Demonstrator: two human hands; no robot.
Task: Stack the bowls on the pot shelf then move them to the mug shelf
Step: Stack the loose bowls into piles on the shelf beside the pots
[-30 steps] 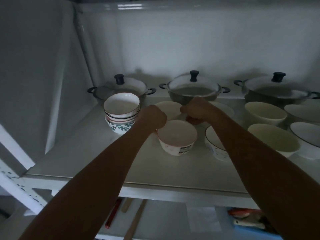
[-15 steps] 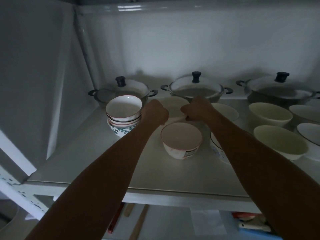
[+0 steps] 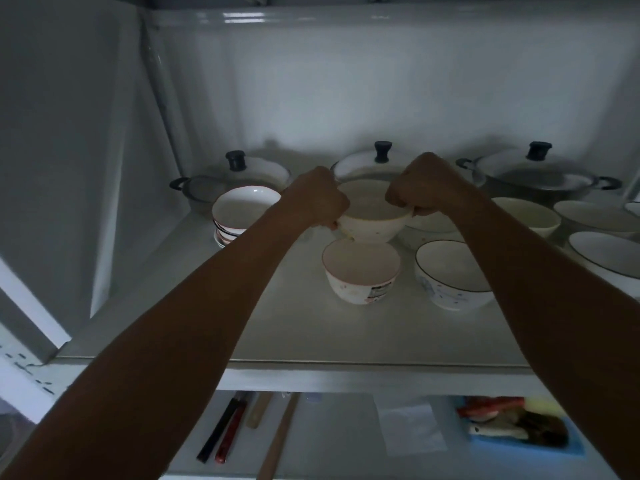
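A dim white pot shelf point(image 3: 207, 327) is seen from above, with three lidded pots point(image 3: 377, 168) lined along the back wall. Both of the person's hands grip one cream bowl point(image 3: 372, 216) by opposite sides of its rim: the left hand point(image 3: 317, 199) and the right hand point(image 3: 420, 185) each have their fingers curled closed on it. The bowl is held just above the shelf, behind a red-rimmed bowl point(image 3: 362, 270). To the left sits a short stack of bowls point(image 3: 242, 213), near the left hand. More loose bowls stand to the right, among them a dark-rimmed bowl point(image 3: 450, 271). The stacking step seems under way. Next, the held bowl likely needs carrying left and lowering level into the stack.
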